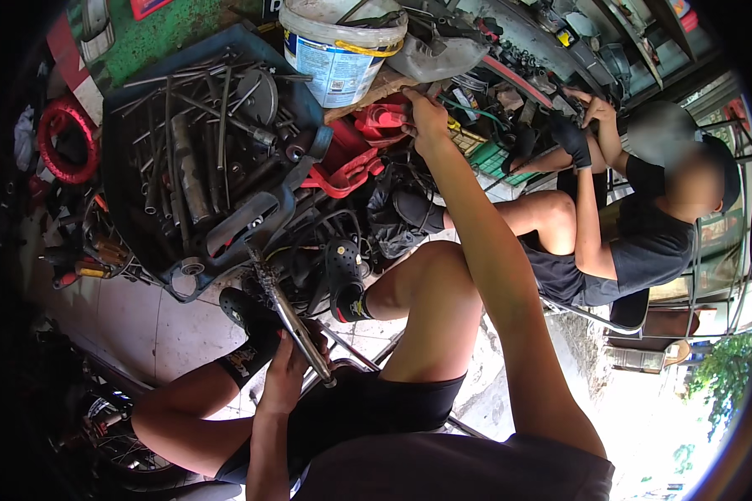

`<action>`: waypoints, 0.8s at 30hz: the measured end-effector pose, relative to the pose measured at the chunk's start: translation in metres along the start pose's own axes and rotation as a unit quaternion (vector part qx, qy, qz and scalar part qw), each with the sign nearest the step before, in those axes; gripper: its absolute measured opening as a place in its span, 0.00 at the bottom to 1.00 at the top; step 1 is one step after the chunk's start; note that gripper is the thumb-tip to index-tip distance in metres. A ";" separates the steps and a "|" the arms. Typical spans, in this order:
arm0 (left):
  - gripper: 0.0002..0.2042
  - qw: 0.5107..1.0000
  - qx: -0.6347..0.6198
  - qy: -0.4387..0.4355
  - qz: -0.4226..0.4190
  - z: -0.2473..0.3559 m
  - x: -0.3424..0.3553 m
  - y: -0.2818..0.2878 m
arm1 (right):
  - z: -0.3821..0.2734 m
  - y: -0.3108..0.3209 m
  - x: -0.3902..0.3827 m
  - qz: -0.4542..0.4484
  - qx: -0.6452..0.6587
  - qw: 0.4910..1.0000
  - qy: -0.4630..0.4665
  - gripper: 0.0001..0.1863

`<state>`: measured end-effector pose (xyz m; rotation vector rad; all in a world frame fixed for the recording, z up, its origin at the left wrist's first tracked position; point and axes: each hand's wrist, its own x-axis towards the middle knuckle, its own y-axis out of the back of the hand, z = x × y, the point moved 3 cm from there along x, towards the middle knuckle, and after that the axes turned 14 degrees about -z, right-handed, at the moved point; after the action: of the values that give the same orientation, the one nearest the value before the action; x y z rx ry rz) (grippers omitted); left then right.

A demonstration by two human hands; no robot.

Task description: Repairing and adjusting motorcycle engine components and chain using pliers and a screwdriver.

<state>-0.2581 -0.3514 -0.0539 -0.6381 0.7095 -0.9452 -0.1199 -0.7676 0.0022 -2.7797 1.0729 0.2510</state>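
Observation:
My left hand (pixel 282 374) is closed around a long metal shaft (pixel 294 326) in front of my lap. The shaft's lower part is smooth and shiny; its upper part looks rough and dark with grease. My right arm stretches far forward, and my right hand (pixel 429 121) is at a red plastic bin (pixel 382 121) beneath a wooden board's edge. Its fingers look apart, with nothing visible in them; the tips are partly hard to make out. Between my hands stands a blue tray (pixel 217 46) heaped with metal rods (pixel 223 134), tubes and tools.
A white bucket (pixel 334 75) stands on the wooden board (pixel 384 86). A co-worker (pixel 643 250) with a dark glove sits to the right, near a green crate (pixel 493 159). A red ring (pixel 44 138) lies far left. Screwdrivers (pixel 92 269) and a wheel (pixel 134 451) are at the left.

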 end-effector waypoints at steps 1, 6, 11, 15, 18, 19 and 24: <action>0.25 1.000 0.000 0.000 -0.002 -0.001 -0.001 0.002 | 0.002 -0.004 0.008 0.018 -0.008 1.000 0.003 0.08; 0.24 1.000 -0.013 0.009 -0.005 -0.002 -0.004 0.007 | 0.025 -0.009 0.075 0.066 0.021 0.997 -0.015 0.08; 0.27 1.000 0.001 0.004 0.021 0.000 -0.003 0.000 | 0.034 -0.011 0.102 0.097 0.015 0.995 0.010 0.13; 0.27 1.000 -0.006 0.003 0.013 -0.001 -0.001 0.001 | 0.035 -0.006 0.108 0.101 -0.257 0.957 0.090 0.15; 0.28 1.000 -0.008 0.003 0.012 -0.003 0.001 0.003 | 0.032 -0.010 0.105 0.110 -0.348 0.923 0.118 0.18; 0.29 1.000 -0.008 0.007 0.016 -0.004 0.000 0.004 | 0.031 -0.010 0.103 0.121 -0.362 0.916 0.120 0.18; 0.29 1.000 -0.003 -0.010 0.020 -0.003 0.001 0.002 | 0.035 -0.011 0.099 0.110 -0.347 0.924 0.118 0.19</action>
<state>-0.2589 -0.3520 -0.0575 -0.6365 0.7057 -0.8993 -0.0440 -0.8174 -0.0520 -3.3641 1.6252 0.3965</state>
